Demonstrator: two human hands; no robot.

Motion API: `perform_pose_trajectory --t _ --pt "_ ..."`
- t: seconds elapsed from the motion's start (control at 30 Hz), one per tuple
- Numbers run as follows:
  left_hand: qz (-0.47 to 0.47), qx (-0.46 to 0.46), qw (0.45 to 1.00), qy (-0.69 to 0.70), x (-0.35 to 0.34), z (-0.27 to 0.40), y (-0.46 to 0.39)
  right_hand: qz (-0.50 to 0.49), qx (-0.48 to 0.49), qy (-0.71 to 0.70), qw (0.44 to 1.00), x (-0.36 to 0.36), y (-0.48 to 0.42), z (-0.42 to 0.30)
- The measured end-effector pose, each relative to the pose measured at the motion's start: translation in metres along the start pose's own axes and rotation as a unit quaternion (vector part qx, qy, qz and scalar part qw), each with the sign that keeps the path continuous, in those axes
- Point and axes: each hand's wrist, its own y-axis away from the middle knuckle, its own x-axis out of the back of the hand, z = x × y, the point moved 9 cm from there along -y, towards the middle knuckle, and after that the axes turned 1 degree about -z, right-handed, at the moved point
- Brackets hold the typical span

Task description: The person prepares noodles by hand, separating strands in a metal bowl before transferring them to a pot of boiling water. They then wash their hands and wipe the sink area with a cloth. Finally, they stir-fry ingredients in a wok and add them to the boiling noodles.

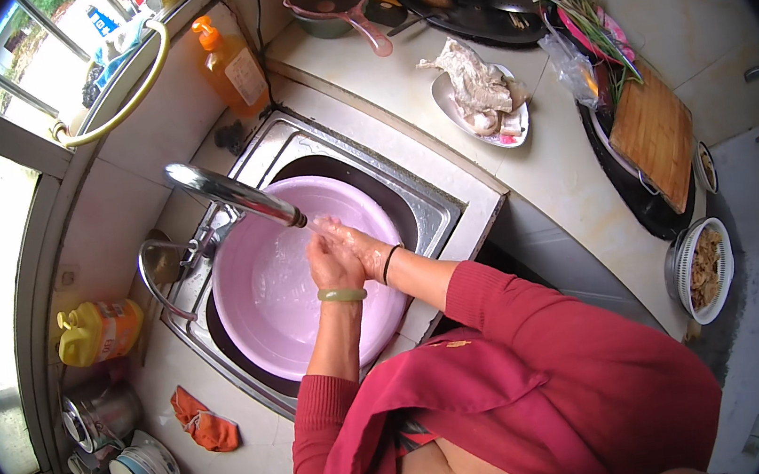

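Note:
My left hand (334,262) and my right hand (360,241) are pressed together under the chrome faucet (236,194). Water runs onto them and both look wet. No object shows between them, though their overlap hides the palms and some fingers. Below them a pink plastic basin (248,324) with a little water in it sits in the stainless steel sink (430,213). A green bangle (342,294) circles my left wrist, and a black band (391,264) my right.
Raw, pale meat (475,87) lies on a white dish (448,104) on the counter. Farther right are a wooden cutting board (654,132) and a white strainer basket (724,251) of brown food. An orange pump bottle (232,70), yellow jug (101,331), orange cloth (207,421) and stacked bowls (140,472) surround the sink.

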Motion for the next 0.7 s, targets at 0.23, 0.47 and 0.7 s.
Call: perform_pose_trajectory --t 0.23,0.47,0.7 --pt "0.115 -0.037 0.988 -0.098 -0.016 0.011 0.014 -0.008 -0.077 0.060 0.995 -0.008 0.022 0.021" --pt "0.067 -0.311 0.773 -0.549 -0.023 0.051 0.025 0.047 0.034 0.196 0.979 -0.012 0.004 0.004" --pt "0.035 -0.173 0.934 -0.310 -0.011 0.030 0.022 0.027 0.162 0.176 0.971 -0.017 -0.009 -0.020"
